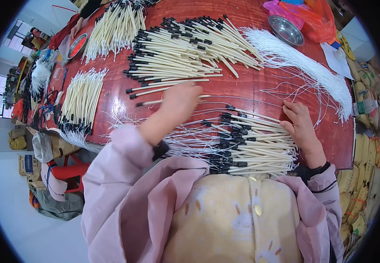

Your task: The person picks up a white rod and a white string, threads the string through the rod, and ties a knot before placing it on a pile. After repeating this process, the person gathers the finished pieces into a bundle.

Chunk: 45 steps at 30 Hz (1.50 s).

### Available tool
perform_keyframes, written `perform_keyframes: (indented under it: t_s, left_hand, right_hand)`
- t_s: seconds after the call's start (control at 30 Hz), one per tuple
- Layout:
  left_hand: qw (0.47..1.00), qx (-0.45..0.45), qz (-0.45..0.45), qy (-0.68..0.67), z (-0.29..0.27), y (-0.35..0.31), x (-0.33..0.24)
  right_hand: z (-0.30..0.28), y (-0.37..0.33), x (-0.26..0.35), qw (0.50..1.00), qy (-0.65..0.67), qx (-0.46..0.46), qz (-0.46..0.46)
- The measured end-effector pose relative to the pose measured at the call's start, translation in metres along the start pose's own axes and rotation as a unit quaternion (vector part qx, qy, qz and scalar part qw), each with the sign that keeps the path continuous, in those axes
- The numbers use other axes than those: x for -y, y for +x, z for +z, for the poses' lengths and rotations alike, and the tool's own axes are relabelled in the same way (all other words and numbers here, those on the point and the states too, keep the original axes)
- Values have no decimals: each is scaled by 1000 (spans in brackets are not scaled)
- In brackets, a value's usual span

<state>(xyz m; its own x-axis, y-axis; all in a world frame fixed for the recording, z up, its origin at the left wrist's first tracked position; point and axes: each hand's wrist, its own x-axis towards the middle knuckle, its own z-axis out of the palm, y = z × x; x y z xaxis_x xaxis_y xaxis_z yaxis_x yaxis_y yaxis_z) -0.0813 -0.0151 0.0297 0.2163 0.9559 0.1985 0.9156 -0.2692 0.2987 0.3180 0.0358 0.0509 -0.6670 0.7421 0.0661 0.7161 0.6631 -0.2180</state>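
Observation:
My left hand (182,101) reaches over the middle of the table, fingers curled around a cream stick with a black end (149,103). The stick shows on both sides of the hand; the fingertips are partly hidden. My right hand (302,122) is farther right, thumb and fingers together at the end of a thin white cord (247,97). That cord runs left across the table toward the left hand. Just below it lies a stack of corded cream sticks (262,147), black ends to the left, their white cords trailing left. Beyond my left hand is a big heap of cream sticks (172,57).
A bundle of loose white cords (304,65) stretches along the right of the red table (115,98). A metal bowl (286,30) and plastic bags (319,19) stand behind it. More stick bundles (82,98) lie left, near a bowl of red pieces (77,46) and another person's hand (76,28).

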Motion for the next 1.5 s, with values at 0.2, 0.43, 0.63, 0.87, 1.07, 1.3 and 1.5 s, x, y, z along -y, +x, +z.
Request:
perform_keyframes:
  t_s: [0.2,0.43,0.63,0.87,1.07,1.3,1.5]
  left_hand:
    - [977,131,153,67,48,85,-93]
    - [992,-6,121,-17,-1,52,-85]
    - [988,-3,-153,12,-22,8,-8]
    - [993,2,-117,9,23,-3,9]
    - [993,-87,-74,40,-5,1,26]
    - [953,-162,-238,-91,-125,-110,114]
    - [954,8,-297,-44,-123,-167,120]
  right_hand:
    - [21,25,20,995,6,-16,-97]
    - [9,13,-7,995,50,-71,-46]
    - [10,45,14,993,21,-59,-97]
    - [26,72,24,988,-14,-105,-111]
    - [13,48,12,991,14,-96,-94]
    - [-66,-7,29,985,128,-37,-105]
    - [-54,-45,30,979,155,105,-86]
